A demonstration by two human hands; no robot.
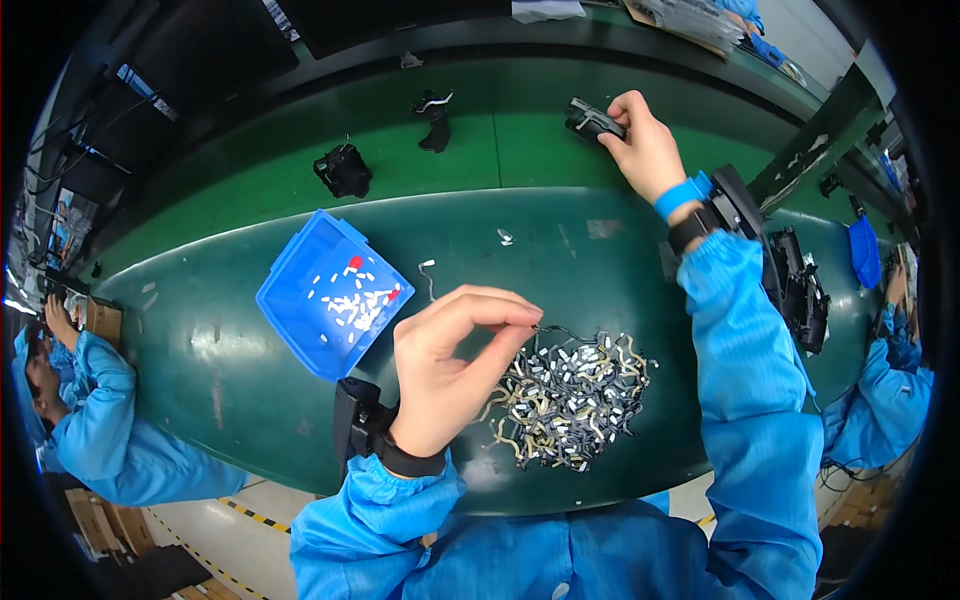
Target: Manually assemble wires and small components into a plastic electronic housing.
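Note:
Thumb and forefinger of my left hand (440, 370) are pinched together on one end of a thin dark cable (562, 330), just above a pile of short cables (575, 405) with white connectors, some grey and some tan. Farther off, at the right, the fingers of my right hand (648, 152) are closed round a black and grey handheld device (590, 120) over the far green surface. To the left of my left hand a blue plastic bin (300, 325) holds many small white pieces and a few red ones.
Past the table (240, 410) lie a black bundle (343, 171) and a black part (434, 130). A single cable (429, 275) and a small clear piece (506, 238) rest near the bin. Black parts (800, 290) lie right of my right arm. People in blue sleeves (100, 400) sit either side.

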